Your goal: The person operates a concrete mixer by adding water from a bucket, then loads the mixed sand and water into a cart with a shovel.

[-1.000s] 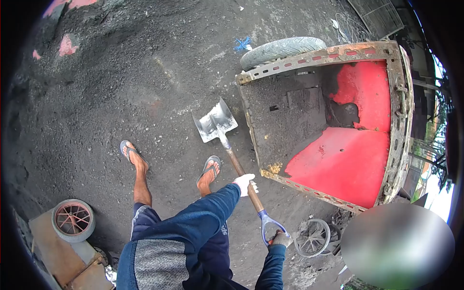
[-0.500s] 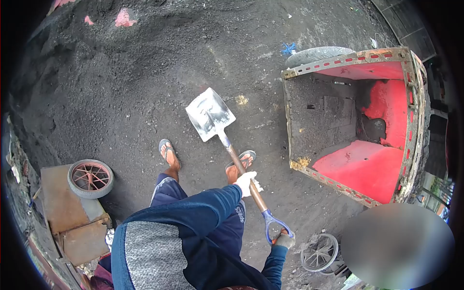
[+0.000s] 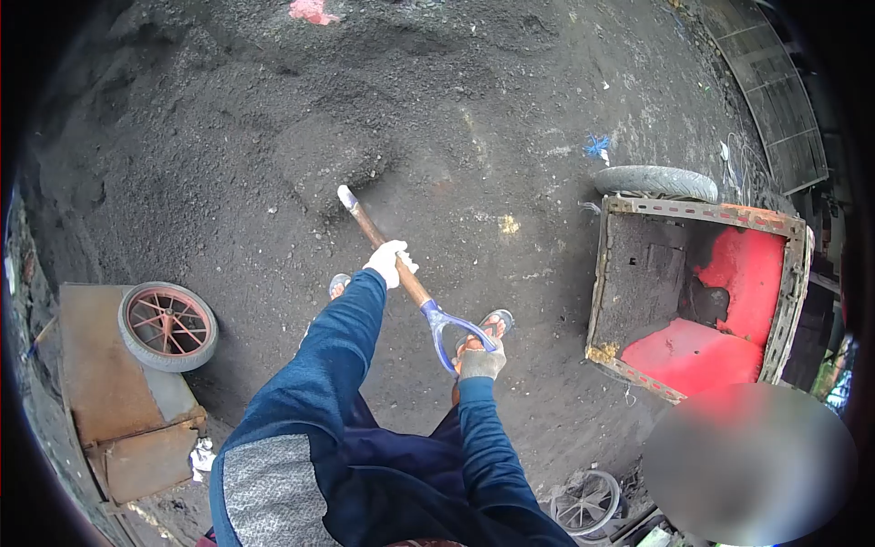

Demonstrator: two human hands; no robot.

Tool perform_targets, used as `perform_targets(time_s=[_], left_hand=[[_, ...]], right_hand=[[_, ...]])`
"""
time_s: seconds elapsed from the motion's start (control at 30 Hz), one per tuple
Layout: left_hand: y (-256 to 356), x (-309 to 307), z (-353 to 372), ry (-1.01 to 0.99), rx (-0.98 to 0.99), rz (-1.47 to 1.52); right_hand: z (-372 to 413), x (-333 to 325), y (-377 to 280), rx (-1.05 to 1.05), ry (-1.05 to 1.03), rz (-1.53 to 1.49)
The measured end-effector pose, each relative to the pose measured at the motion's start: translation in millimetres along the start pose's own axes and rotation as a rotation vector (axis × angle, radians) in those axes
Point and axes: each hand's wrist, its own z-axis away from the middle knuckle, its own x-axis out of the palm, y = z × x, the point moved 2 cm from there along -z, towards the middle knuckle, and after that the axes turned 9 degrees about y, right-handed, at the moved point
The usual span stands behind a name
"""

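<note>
Head view, looking down my arms: my left hand point(image 3: 390, 263), in a white glove, is closed around the wooden shaft of the shovel point(image 3: 367, 223), about halfway along it. My right hand point(image 3: 480, 363), in a grey glove, is closed on the blue loop grip point(image 3: 444, 324) at the shovel's top end, nearer my body than the left hand. The shovel slants away from me, up and to the left of both hands. Its blade is sunk out of sight in the black sand point(image 3: 273, 118) just beyond my left hand, so only the neck shows where it enters the heap.

My feet in sandals stand on the dark ground under my hands, one point(image 3: 498, 321) just beside my right hand and the other point(image 3: 338, 284) just under my left wrist.

Well to the left of my left hand, a small wheel with red spokes point(image 3: 169, 325) lies flat on a rusty metal plate point(image 3: 96, 401).

Well to the right of my right hand stands a rusty cart point(image 3: 697, 213) with a red lining and some black sand inside. A tyre point(image 3: 656, 181) sits against the cart's far edge, with a blue scrap point(image 3: 597, 146) on the ground just beyond it.

Below my right arm, near my body, lies another small wheel point(image 3: 583, 501).
</note>
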Motion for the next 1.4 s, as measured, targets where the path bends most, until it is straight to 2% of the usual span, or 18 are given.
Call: perform_targets(time_s=[0.03,0.07,0.1,0.13,0.27,0.33,0.43,0.6,0.63,0.77,0.9,0.93,1.0,1.03,1.1,1.2,1.27,1.4], left_hand=[[25,-8,26,-0.035,0.105,0.031],[51,-15,53,0.015,0.186,0.044],[81,-34,58,0.013,0.201,0.12],[111,-44,91,-0.021,0.379,0.135],[220,-82,197,0.017,0.767,0.237],[225,-90,214,0.035,0.716,0.269],[108,-57,177,-0.051,0.448,0.315],[-241,24,107,-0.1,-0.352,0.395],[-299,43,111,-0.041,-0.452,0.28],[-393,75,103,0.006,-0.665,0.257],[-244,9,26,0.048,-0.346,0.198],[-183,-19,8,0.071,-0.307,0.197],[-51,-68,18,0.065,-0.095,0.131],[2,-88,36,0.108,-0.002,0.112],[82,-116,84,0.094,0.097,0.085],[161,-135,149,-0.026,0.26,0.286],[219,-134,181,-0.005,0.419,0.377],[299,-93,256,0.007,0.593,0.423]], right_hand=[[2,22,5,-0.251,-0.039,0.098],[6,35,1,-0.137,-0.115,0.017],[11,47,-2,-0.018,-0.181,-0.056],[22,75,-21,0.464,-0.28,-0.319],[67,131,-150,0.164,-0.695,-0.506],[74,94,-202,-0.081,-0.744,-0.455],[37,24,-132,0.272,-0.622,-0.466],[-70,-242,124,0.214,0.035,0.037],[-61,-279,59,0.364,0.146,0.059],[-82,-337,72,0.44,0.301,0.209],[-48,-173,77,0.511,-0.007,0.195],[-31,-121,95,0.124,-0.082,0.325],[43,-17,-11,0.409,-0.278,-0.075],[61,16,-13,0.17,-0.409,-0.024],[111,55,-78,0.383,-0.512,-0.205],[119,90,-136,-0.043,-0.588,-0.222],[108,110,-214,0.004,-0.713,-0.241],[87,99,-335,-0.791,-0.586,-0.2]])
